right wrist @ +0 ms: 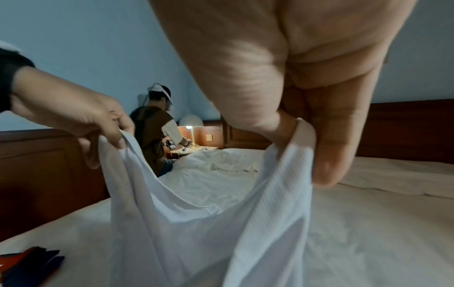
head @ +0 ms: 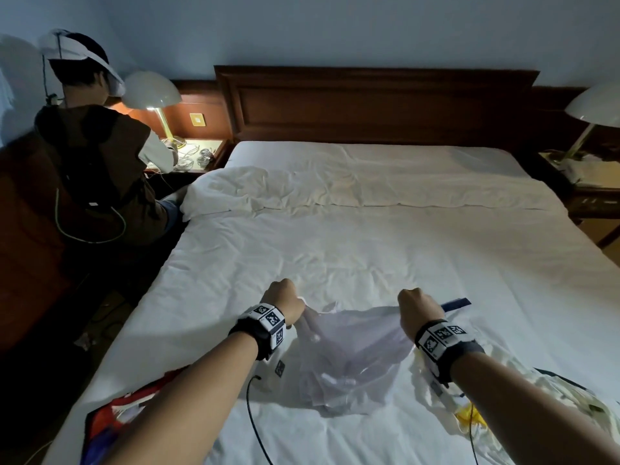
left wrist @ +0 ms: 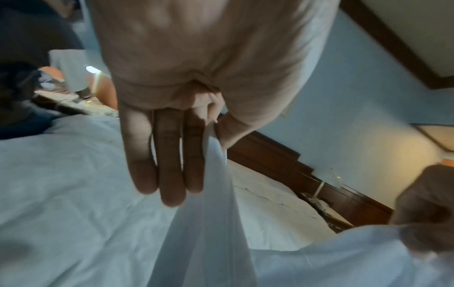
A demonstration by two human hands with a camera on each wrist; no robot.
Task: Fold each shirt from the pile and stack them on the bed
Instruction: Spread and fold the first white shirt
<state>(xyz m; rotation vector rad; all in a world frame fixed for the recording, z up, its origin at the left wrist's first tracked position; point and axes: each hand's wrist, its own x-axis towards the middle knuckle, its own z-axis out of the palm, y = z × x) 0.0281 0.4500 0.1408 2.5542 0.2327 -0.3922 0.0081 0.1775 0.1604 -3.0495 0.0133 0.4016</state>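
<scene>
Two hands hold one pale shirt (head: 352, 350) up off the bed (head: 385, 250), well apart from each other: the left hand (head: 283, 302) pinches an upper edge between thumb and forefinger with its other fingers (left wrist: 169, 165) hanging straight, and the right hand (head: 419, 310) is clamped on the opposite upper edge, the cloth caught between thumb and fingers. The shirt sags between them, its lower part resting on the sheet near the foot edge of the bed. By my reading the step in hand is spreading this shirt out before the first fold; the next move calls for lowering it flat onto the bare sheet with both edges kept taut, so that it lands without bunching. A white garment with yellow print (head: 469, 411) lies crumpled just beside the right forearm, and a red and dark blue garment (head: 114, 417) lies at the left foot corner; which is pile and which is stack I cannot tell. A rumpled pillow (head: 268, 193) lies toward the dark wooden headboard (head: 375, 105). At the left side another person (head: 97, 176) sits facing a nightstand with a lit lamp (head: 152, 92); a second lamp (head: 595, 105) stands on the right.
</scene>
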